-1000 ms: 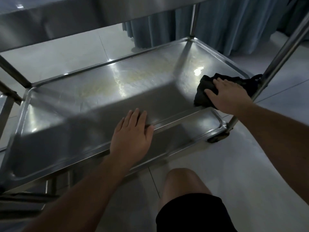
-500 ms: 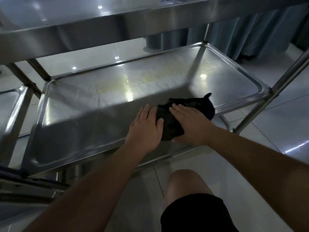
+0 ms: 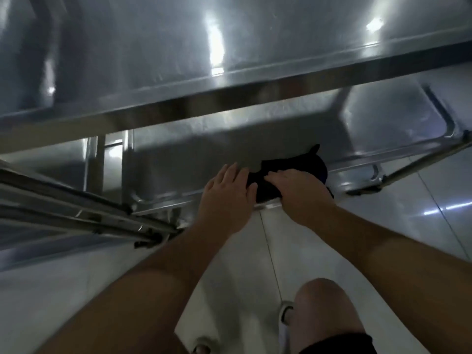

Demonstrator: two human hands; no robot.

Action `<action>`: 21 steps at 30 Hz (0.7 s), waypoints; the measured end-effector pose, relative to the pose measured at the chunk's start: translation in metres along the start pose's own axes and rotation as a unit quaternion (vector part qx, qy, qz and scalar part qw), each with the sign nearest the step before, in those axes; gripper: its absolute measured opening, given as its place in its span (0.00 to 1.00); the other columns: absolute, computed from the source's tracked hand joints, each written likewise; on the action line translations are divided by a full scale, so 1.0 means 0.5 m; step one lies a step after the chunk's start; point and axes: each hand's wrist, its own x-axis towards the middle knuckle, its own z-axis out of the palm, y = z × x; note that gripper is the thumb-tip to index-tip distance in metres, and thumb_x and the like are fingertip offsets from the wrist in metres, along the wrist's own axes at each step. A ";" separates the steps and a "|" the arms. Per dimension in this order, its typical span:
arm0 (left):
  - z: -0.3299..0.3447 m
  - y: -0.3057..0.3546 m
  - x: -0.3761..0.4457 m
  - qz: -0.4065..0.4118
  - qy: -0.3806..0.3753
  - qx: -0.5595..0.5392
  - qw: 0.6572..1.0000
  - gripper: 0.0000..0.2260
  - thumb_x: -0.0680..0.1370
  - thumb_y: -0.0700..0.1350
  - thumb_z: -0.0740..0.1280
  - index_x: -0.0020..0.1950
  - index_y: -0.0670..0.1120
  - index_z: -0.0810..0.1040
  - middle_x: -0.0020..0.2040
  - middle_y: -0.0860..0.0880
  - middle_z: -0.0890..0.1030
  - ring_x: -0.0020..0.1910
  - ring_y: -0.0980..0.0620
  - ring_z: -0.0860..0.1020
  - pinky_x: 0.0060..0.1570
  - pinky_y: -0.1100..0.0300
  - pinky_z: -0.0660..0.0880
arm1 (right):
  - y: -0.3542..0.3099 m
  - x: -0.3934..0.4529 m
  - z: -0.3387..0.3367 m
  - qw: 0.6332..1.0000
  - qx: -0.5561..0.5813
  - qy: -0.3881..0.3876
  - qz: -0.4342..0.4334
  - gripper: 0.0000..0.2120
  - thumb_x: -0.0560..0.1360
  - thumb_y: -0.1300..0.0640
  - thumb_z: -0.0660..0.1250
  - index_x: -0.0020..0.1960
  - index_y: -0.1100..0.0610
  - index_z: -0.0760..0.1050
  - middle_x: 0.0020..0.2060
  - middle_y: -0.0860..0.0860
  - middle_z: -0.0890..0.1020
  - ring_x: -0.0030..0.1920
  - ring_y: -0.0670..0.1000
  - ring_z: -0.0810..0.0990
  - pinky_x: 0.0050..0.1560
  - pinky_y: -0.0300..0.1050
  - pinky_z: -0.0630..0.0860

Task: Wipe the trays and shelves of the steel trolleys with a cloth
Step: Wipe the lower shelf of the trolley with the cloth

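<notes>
A black cloth (image 3: 304, 163) lies at the near edge of the steel trolley's lower shelf (image 3: 378, 123). My right hand (image 3: 298, 190) lies on top of the cloth with fingers bent over it, pressing it down. My left hand (image 3: 227, 198) rests flat on the shelf's near rim just left of the cloth, its fingertips touching the cloth's edge. The trolley's upper tray (image 3: 229, 42) fills the top of the view and hides the far part of the lower shelf.
A second steel trolley (image 3: 63, 200) stands against the left side, its rails crossing the view. A slanted trolley leg (image 3: 429, 159) rises at the right. My bare knee (image 3: 324, 302) is over the white tiled floor (image 3: 408, 226) below.
My right hand slid the cloth from the shelf's right end leftward to beside my left hand. My head has since risen, so the upper tray now fills the top of the view.
</notes>
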 end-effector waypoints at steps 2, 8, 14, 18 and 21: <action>-0.035 0.007 -0.031 -0.020 -0.034 -0.006 0.999 0.24 0.87 0.58 0.50 0.82 0.52 0.63 0.84 0.48 0.63 0.83 0.46 0.59 0.79 0.46 0.59 | -0.030 -0.026 -0.030 0.997 -0.013 -0.060 0.045 0.23 0.77 0.67 0.65 0.70 0.52 0.74 0.60 0.52 0.82 0.58 0.56 0.80 0.57 0.55 0.79; -0.192 0.027 -0.178 -0.081 -0.205 0.079 0.972 0.30 0.84 0.58 0.58 0.85 0.51 0.56 0.84 0.47 0.61 0.80 0.43 0.63 0.76 0.44 0.63 | -0.114 -0.176 -0.141 0.961 -0.008 -0.246 0.123 0.15 0.78 0.64 0.64 0.63 0.52 0.71 0.55 0.52 0.80 0.50 0.53 0.78 0.50 0.49 0.76; -0.400 0.112 -0.344 -0.097 -0.258 0.089 0.957 0.29 0.81 0.59 0.61 0.81 0.52 0.64 0.77 0.47 0.71 0.73 0.43 0.72 0.69 0.46 0.71 | -0.205 -0.325 -0.380 0.963 0.023 -0.224 0.148 0.17 0.76 0.67 0.65 0.62 0.53 0.73 0.49 0.52 0.80 0.43 0.54 0.77 0.42 0.48 0.73; -0.542 0.185 -0.406 -0.102 -0.236 0.059 0.965 0.29 0.81 0.60 0.60 0.80 0.53 0.65 0.76 0.47 0.72 0.71 0.42 0.73 0.67 0.45 0.71 | -0.260 -0.382 -0.557 0.965 0.029 -0.201 0.166 0.19 0.77 0.66 0.65 0.64 0.50 0.72 0.43 0.50 0.74 0.42 0.53 0.75 0.40 0.48 0.70; -0.626 0.235 -0.430 -0.075 -0.215 0.043 0.973 0.29 0.81 0.60 0.59 0.81 0.52 0.63 0.77 0.47 0.71 0.73 0.42 0.72 0.67 0.44 0.71 | -0.295 -0.415 -0.657 0.962 0.021 -0.208 0.175 0.20 0.78 0.65 0.65 0.67 0.51 0.71 0.51 0.53 0.80 0.44 0.54 0.76 0.43 0.49 0.74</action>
